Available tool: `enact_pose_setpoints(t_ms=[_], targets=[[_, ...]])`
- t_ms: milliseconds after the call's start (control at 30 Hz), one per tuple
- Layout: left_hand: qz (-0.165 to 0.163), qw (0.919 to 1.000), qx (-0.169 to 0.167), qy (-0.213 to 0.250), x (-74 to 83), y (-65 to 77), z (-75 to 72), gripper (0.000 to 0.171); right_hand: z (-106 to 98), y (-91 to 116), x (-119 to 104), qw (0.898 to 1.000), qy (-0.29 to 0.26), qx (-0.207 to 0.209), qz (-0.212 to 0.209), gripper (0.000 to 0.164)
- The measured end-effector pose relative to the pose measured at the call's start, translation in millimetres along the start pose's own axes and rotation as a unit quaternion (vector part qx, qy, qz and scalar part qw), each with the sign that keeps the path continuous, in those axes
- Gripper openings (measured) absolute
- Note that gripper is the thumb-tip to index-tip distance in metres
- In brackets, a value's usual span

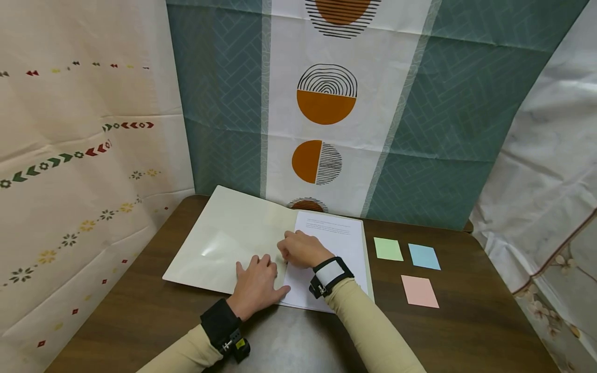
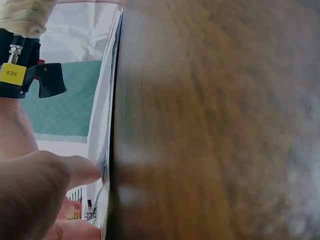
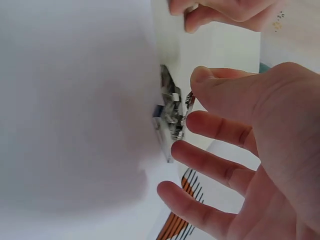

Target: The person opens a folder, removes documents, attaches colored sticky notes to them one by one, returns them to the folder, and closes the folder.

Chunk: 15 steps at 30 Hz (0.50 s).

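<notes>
"Where are the 2 hands?"

"Near each other, apart. The left hand [image 1: 257, 285] lies spread on the white folder [image 1: 214, 238], thumb at the paper [image 1: 344, 248]. The right hand [image 1: 305, 248] is at the metal clip [image 3: 172, 112] along the paper's left edge; I can't tell if it pinches."

"And beyond?"

"3 square notes [image 1: 388, 249] right of the folder, on the brown table [image 1: 475, 321]."

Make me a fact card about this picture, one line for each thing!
Folder: white, open on the brown table
Paper: printed, on the folder's right side
Metal clip: at the paper's left edge
Left hand: spread, thumb at the paper's lower left corner
Right hand: by the clip; grip unclear
Right of folder: green note, blue note, pink note
</notes>
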<state>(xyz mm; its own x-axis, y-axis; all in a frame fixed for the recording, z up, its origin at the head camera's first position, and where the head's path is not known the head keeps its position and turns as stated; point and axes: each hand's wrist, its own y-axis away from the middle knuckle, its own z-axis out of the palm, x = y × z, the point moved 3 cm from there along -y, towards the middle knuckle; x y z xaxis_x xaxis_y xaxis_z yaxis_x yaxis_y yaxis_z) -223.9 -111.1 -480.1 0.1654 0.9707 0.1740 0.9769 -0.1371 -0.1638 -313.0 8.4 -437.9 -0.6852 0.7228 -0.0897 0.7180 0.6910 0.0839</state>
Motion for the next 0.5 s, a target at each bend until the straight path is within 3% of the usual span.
enact_pose_setpoints(t_ms=[267, 500], targets=[[0.009, 0.9997, 0.016, -0.014, 2.1, 0.3, -1.1, 0.051, -17.0, -2.6, -0.8, 0.998, 0.037, 0.047, 0.0, 0.011], [0.009, 0.9998, 0.01, -0.011, 2.4, -0.5, -1.1, 0.051, -21.4, -3.3, 3.6, 0.997, 0.041, 0.064, 0.017, 0.007]])
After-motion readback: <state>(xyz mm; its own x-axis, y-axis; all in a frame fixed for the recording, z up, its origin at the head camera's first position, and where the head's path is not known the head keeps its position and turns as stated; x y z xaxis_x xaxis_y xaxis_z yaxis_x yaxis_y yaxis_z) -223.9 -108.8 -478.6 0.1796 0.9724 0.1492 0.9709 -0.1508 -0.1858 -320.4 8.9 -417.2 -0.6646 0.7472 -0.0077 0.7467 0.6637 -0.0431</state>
